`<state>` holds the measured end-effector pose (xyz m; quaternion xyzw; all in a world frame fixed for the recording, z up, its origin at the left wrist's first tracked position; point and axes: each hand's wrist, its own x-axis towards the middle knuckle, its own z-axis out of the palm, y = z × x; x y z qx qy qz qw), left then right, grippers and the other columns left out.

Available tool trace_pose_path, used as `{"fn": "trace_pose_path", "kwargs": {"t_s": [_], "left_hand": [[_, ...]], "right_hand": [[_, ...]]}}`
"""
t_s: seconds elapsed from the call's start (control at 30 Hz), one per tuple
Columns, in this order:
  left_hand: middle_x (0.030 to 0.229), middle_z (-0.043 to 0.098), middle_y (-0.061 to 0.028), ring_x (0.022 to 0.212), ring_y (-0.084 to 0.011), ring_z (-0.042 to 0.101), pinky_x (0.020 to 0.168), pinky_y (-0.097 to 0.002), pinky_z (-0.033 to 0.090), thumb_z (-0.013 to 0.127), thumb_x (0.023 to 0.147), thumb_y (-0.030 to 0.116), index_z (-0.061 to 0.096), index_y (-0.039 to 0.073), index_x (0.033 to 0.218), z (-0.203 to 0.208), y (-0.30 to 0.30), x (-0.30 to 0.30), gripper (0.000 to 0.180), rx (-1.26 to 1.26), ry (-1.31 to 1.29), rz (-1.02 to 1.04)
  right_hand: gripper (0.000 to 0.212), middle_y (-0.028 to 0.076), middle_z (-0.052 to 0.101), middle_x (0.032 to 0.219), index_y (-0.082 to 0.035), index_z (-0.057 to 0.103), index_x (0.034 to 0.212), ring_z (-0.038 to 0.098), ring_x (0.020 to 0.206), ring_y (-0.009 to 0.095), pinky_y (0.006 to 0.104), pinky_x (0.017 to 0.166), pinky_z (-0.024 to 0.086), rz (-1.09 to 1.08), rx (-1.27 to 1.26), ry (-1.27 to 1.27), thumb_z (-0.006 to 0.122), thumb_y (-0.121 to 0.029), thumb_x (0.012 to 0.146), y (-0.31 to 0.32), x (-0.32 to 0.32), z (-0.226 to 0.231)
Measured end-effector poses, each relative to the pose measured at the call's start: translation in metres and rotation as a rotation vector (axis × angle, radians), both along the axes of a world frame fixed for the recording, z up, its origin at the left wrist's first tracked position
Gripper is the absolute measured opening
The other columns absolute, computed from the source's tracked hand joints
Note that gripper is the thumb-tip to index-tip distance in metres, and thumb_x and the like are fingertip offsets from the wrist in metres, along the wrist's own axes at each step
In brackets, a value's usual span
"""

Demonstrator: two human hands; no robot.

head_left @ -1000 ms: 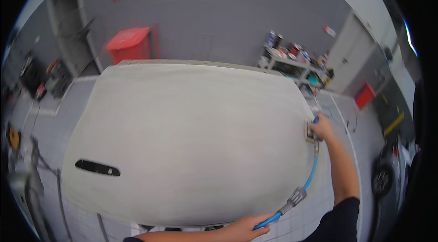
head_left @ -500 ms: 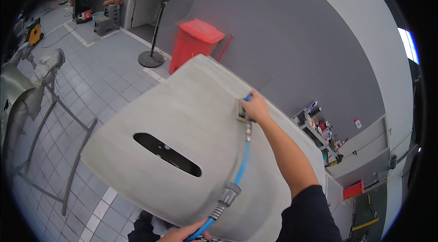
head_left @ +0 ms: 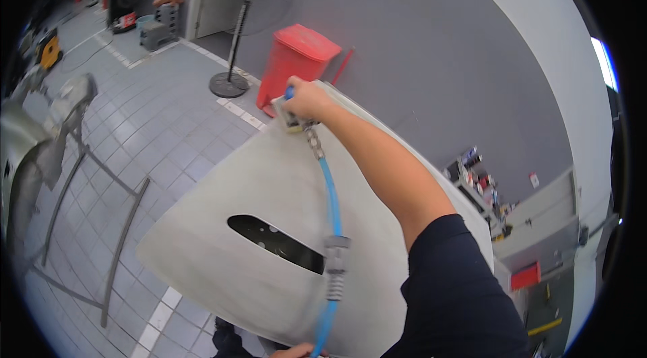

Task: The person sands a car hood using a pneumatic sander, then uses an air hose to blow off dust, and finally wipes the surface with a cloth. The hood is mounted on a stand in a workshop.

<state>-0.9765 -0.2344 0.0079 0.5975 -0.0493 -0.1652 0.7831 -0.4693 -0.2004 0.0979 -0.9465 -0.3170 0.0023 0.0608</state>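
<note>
My right hand is wrapped round an air sander with a blue part showing at its top. The sander's pad rests on the far corner of a pale grey-green car body panel. A blue air hose runs from the metal coupling behind the sander, through a grey connector, toward me. At the bottom edge my left hand, partly cut off by the frame, is closed round this hose. A long dark slot opens in the panel, left of the hose.
Beyond the panel's far corner stand a red bin and a pedestal fan. A metal stand holds another body part on the left. A cluttered cart sits along the grey wall at the right.
My right hand has moved the sander forward and left to the panel's far corner. The hose has swung along and stretched away from me. My left hand has slipped lower in view.
</note>
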Motion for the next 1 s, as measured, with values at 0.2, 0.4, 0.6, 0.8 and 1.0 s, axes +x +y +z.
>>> {"fn": "trace_pose_path", "kwargs": {"t_s": [0.2, 0.4, 0.6, 0.8, 1.0], "left_hand": [[0.099, 0.068, -0.0125, 0.087, -0.0245, 0.064, 0.08, -0.0324, 0.05, 0.054, 0.101, 0.025, 0.065, 0.001, 0.121, 0.028, -0.031, 0.013, 0.033, -0.132, -0.024, -0.238], [0.075, 0.06, -0.0065, 0.067, -0.0172, 0.056, 0.067, -0.0302, 0.046, 0.051, 0.101, 0.022, 0.064, 0.002, 0.126, 0.083, -0.099, 0.047, 0.034, 0.011, -0.042, -0.651], [0.075, 0.058, -0.0069, 0.071, -0.0165, 0.057, 0.068, -0.03, 0.046, 0.049, 0.103, 0.017, 0.059, 0.002, 0.133, 0.079, -0.22, 0.046, 0.035, 0.093, -0.051, -0.885], [0.085, 0.064, -0.0097, 0.076, -0.0219, 0.06, 0.074, -0.0342, 0.049, 0.047, 0.104, 0.016, 0.059, 0.002, 0.132, 0.033, -0.308, 0.031, 0.034, -0.044, -0.293, -0.756], [0.084, 0.068, -0.0146, 0.078, -0.0257, 0.067, 0.073, -0.0369, 0.051, 0.052, 0.1, 0.016, 0.064, 0.005, 0.126, 0.066, -0.209, 0.041, 0.031, 0.141, -0.137, -0.757]], "right_hand": [[0.048, 0.024, 0.067, 0.106, -0.011, 0.059, 0.118, 0.066, 0.1, 0.042, 0.0491, 0.084, 0.054, -0.234, 0.003, 0.065, 0.072, -0.03, 0.076, -0.183, -0.051, 0.016], [0.049, 0.024, 0.062, 0.106, -0.013, 0.056, 0.118, 0.064, 0.097, 0.043, 0.0482, 0.081, 0.054, -0.529, 0.075, 0.009, 0.074, -0.033, 0.076, -0.423, -0.132, 0.011], [0.052, 0.026, 0.066, 0.103, -0.012, 0.057, 0.119, 0.066, 0.098, 0.043, 0.049, 0.085, 0.054, -0.953, 0.099, -0.018, 0.075, -0.033, 0.074, -0.669, -0.228, -0.008], [0.056, 0.025, 0.067, 0.111, -0.008, 0.058, 0.12, 0.065, 0.103, 0.041, 0.0461, 0.089, 0.052, -1.296, 0.065, -0.167, 0.075, -0.033, 0.072, -0.895, -0.334, -0.025], [0.048, 0.024, 0.063, 0.105, -0.012, 0.06, 0.112, 0.063, 0.096, 0.043, 0.0478, 0.085, 0.052, -0.866, -0.035, 0.005, 0.076, -0.036, 0.074, -0.705, -0.295, -0.008]]}}
